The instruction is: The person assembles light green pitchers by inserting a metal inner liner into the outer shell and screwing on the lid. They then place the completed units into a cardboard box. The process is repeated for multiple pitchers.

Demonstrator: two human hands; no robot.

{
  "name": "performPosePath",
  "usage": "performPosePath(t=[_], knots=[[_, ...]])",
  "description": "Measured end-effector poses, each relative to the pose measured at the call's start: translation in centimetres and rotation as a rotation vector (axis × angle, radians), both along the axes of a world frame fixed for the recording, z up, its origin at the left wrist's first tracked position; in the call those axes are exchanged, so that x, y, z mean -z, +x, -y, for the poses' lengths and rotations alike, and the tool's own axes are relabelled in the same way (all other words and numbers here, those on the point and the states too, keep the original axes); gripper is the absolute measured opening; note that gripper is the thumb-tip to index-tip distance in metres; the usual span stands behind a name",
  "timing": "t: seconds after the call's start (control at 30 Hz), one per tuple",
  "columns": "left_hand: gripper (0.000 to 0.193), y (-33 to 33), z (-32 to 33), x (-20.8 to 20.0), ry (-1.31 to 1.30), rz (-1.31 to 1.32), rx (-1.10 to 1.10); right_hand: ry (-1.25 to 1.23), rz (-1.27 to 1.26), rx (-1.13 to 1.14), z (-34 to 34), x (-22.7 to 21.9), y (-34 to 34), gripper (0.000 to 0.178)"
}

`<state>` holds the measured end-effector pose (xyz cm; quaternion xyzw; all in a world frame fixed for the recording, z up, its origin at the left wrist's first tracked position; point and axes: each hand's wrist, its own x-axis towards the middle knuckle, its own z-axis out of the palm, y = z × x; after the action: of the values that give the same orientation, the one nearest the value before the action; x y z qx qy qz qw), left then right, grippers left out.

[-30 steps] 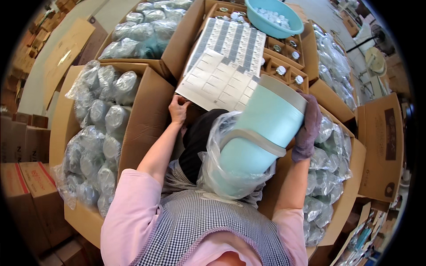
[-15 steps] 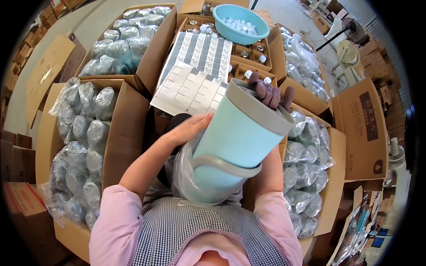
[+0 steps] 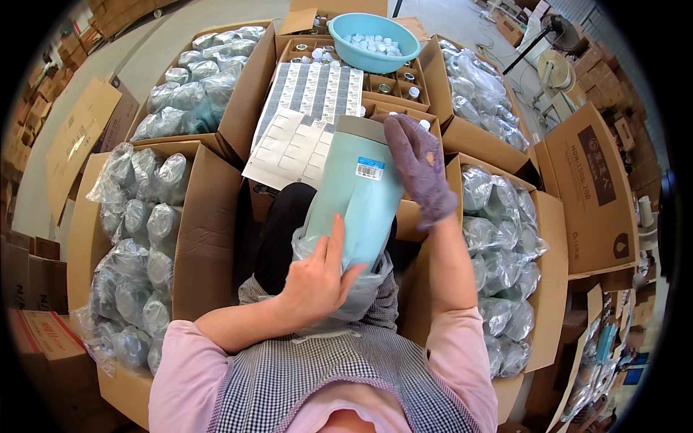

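Note:
A large pale blue-green thermos jug [image 3: 349,191] with a grey lid rim [image 3: 359,128] stands tilted over my lap. My right hand [image 3: 420,164], in a purple knit glove, grips its rim and upper right side. My bare left hand [image 3: 315,280] lies against the lower front of the jug, index and middle fingers stretched out, thumb apart. High on the jug's side is a small blue-and-white barcode label [image 3: 370,168]. A clear plastic bag [image 3: 357,296] is bunched around the jug's lower end, which it partly hides.
Cartons of plastic-wrapped jugs stand at my left [image 3: 137,267] and right [image 3: 498,267]. Ahead lie label sheets [image 3: 307,101] on a divided carton [image 3: 393,83] of capped bottles. A blue basin [image 3: 346,54] of small white pieces rests on it. A fan [image 3: 559,30] stands at far right.
The jug has been turned and brought more upright; its grey handle no longer shows and its label side does. My left hand has moved from the jug's upper left side to its lower front.

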<state>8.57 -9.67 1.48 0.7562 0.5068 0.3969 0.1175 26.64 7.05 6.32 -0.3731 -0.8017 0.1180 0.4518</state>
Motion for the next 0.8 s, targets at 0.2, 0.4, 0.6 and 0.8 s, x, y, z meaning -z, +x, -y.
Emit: performPosePath(t=[0.2, 0.4, 0.6, 0.8], knots=[[0.033, -2.0, -6.3, -2.7, 0.184, 0.273, -0.035, -0.161, -0.344, 0.081, 0.9, 0.9, -2.3, 0.032], [0.030, 1.8, -8.1, -2.7, 0.319, 0.089, -0.196, 0.136, -0.084, 0.055, 0.7, 0.8, -1.9, 0.021], [0.024, 2.9, -8.7, -2.0, 0.358, 0.071, -0.192, 0.274, 0.021, 0.114, 1.0, 0.8, -1.0, 0.022], [0.017, 3.3, -9.3, -2.8, 0.325, 0.138, -0.172, 0.319, -0.001, 0.091, 1.3, 0.2, -1.2, 0.020]])
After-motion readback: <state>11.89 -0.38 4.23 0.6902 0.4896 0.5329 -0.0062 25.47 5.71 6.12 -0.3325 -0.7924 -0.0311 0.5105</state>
